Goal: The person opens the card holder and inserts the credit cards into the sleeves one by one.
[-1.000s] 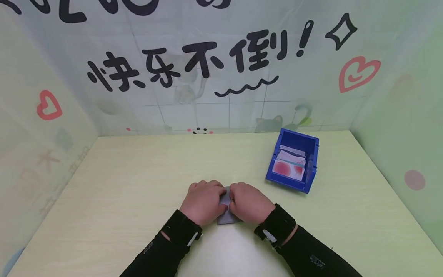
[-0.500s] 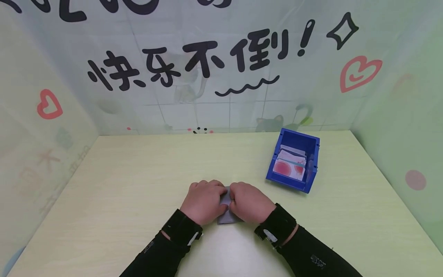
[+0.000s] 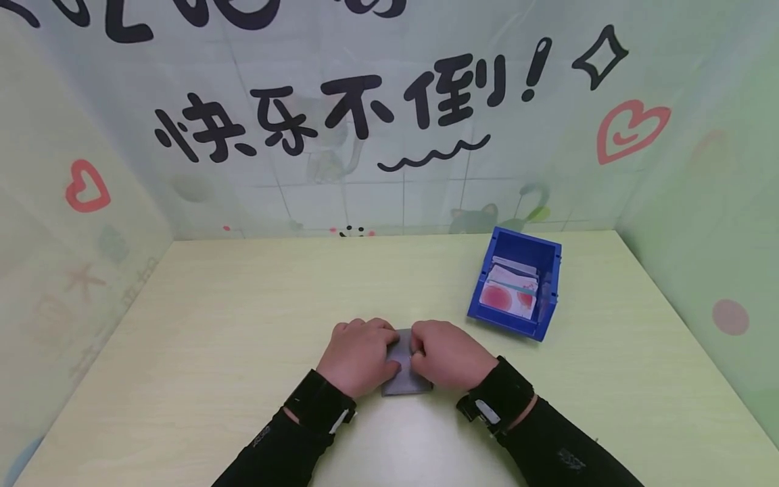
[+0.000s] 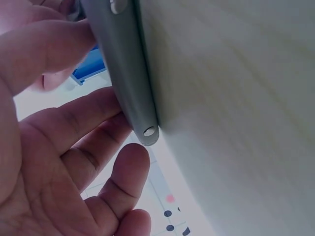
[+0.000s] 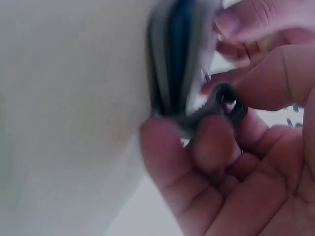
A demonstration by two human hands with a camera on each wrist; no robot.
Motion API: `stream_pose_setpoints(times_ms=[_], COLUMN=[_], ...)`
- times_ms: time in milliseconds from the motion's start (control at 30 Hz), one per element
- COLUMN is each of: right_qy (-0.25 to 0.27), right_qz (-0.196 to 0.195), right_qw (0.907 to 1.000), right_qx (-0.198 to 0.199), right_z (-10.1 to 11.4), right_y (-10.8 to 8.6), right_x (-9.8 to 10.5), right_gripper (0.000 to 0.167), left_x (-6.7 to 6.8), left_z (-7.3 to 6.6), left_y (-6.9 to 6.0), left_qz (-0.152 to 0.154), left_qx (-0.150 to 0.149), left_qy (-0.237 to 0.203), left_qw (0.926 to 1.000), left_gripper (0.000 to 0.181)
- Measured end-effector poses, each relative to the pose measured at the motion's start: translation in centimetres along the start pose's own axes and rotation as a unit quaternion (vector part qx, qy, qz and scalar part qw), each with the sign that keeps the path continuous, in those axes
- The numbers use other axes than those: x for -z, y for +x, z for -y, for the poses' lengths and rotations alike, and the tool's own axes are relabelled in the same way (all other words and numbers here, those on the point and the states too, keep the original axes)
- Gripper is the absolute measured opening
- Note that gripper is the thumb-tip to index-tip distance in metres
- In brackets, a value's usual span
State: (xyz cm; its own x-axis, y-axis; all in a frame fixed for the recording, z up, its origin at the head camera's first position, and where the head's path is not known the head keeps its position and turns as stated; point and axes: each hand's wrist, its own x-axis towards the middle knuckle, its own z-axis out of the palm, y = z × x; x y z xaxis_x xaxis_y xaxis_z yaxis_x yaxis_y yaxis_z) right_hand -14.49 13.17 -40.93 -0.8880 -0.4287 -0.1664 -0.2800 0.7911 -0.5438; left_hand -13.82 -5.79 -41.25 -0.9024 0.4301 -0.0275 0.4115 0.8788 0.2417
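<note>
A small flat grey wallet-like case (image 3: 406, 368) lies on the table between both hands. My left hand (image 3: 358, 355) holds its left side, thumb near the front and fingers near the back. In the left wrist view, the case's grey edge (image 4: 120, 69) carries round silvery studs. My right hand (image 3: 452, 357) is at the case's right side. Close up in the right wrist view, its thumb and fingers pinch a dark curled strap-like piece (image 5: 224, 101) at the case's end. That end shows blue between grey layers, blurred. The case's underside is hidden.
A blue open-topped bin (image 3: 508, 326) stands at the back right, holding several pink-and-white cards (image 3: 508, 291). The pale wooden table (image 3: 243, 304) is bounded by printed cloth walls (image 3: 341, 203) at the back and sides.
My right hand has shifted slightly to the right, so more of the grey case's top shows between the hands. My left hand stays where it was.
</note>
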Motion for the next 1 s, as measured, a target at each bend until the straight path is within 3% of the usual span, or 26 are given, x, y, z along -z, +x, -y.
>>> stream_pose_setpoints(times_ms=[200,333,433,567,733,1000], right_qy=[-0.032,-0.063,-0.075,-0.076,-0.078,-0.075], right_qz=[0.010,-0.002,-0.011,-0.009,-0.009,-0.013], right_qw=[0.9994,0.9979,0.9970,0.9970,0.9969,0.9971], right_qx=[-0.009,0.009,0.011,0.002,0.002,0.010], right_z=[-1.7,-2.3,-2.3,-2.2,-2.1,-2.0], right_y=[-0.4,-0.2,-0.1,0.0,0.1,0.0], right_x=[1.0,1.0,0.9,0.7,0.6,0.4], right_gripper=[0.021,0.018,0.016,0.012,0.005,0.011], left_x=[-0.2,-0.4,-0.7,-1.0,-1.0,-0.6], left_z=[-0.4,-1.0,-1.5,-1.8,-1.8,-1.7], left_y=[0.0,-0.2,-0.2,-0.3,-0.4,-0.6], left_qz=[0.017,0.019,0.027,0.031,0.026,0.037], left_qx=[0.000,-0.033,-0.056,-0.063,-0.065,-0.078], left_qy=[-0.018,-0.021,-0.016,-0.004,-0.007,-0.028], left_qw=[0.9997,0.9991,0.9979,0.9975,0.9975,0.9959], left_gripper=[0.053,0.073,0.079,0.076,0.059,0.039])
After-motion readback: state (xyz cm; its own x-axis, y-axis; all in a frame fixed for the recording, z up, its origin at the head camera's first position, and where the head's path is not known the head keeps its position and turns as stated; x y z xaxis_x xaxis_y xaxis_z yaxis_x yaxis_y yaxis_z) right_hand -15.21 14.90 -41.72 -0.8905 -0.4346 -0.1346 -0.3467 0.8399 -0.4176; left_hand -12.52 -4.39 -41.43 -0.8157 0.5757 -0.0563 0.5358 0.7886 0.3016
